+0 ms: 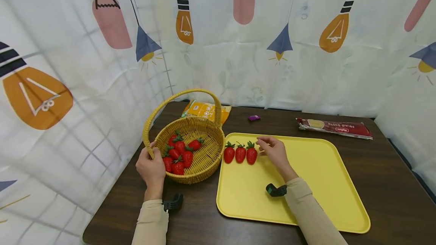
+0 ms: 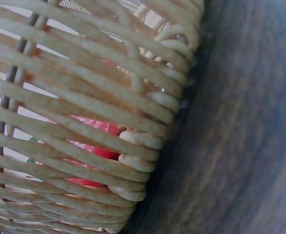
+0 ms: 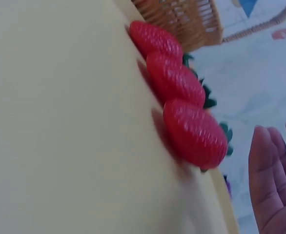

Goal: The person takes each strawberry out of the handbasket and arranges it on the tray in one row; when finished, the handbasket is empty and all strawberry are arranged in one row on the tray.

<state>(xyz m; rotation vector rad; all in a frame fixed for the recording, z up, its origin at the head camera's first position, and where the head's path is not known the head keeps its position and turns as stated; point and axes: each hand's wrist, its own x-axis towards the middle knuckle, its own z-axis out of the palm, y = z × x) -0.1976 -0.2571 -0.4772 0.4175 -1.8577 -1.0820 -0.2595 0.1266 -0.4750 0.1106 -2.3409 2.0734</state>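
Note:
A yellow wicker basket (image 1: 204, 173) with a tall arched handle stands on the left of the table, with several red strawberries (image 1: 178, 167) in it. My left hand (image 1: 153, 169) grips its left side where the handle meets the rim. The left wrist view shows the weave (image 2: 84, 102) close up, red fruit behind it. Three strawberries (image 1: 240, 154) lie in a row along the left end of a yellow tray (image 1: 265, 203), leaves toward the back. Just right of the row is my right hand (image 1: 274, 152), holding nothing. In the right wrist view its fingers (image 3: 262, 165) are apart from the nearest strawberry (image 3: 194, 134).
Behind the basket lies an orange-yellow snack packet (image 1: 204, 110). A small purple wrapped candy (image 1: 253, 118) sits behind the tray, and a long dark red packet (image 1: 335, 127) lies at the back right. Patterned curtains (image 1: 218, 59) stand behind and beside the dark wooden table (image 1: 194, 214).

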